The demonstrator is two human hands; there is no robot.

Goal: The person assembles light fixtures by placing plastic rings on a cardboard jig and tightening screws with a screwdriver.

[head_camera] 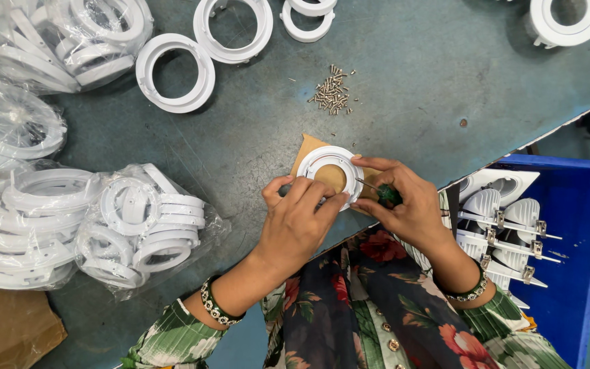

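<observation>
A white plastic ring (325,161) lies on a small piece of brown cardboard (306,146) near the table's front edge. My left hand (299,220) rests on the ring's near-left rim, fingers curled over it. My right hand (406,200) grips a screwdriver with a green handle (388,195); its thin shaft points left to the ring's right rim. A small heap of metal screws (331,93) lies on the table beyond the ring.
Loose white rings (175,72) lie at the back of the dark green table (254,130). Plastic bags of white rings (83,225) crowd the left side. A blue crate (575,225) at the right holds white finned lamp housings (507,225). A cardboard box (5,328) sits bottom left.
</observation>
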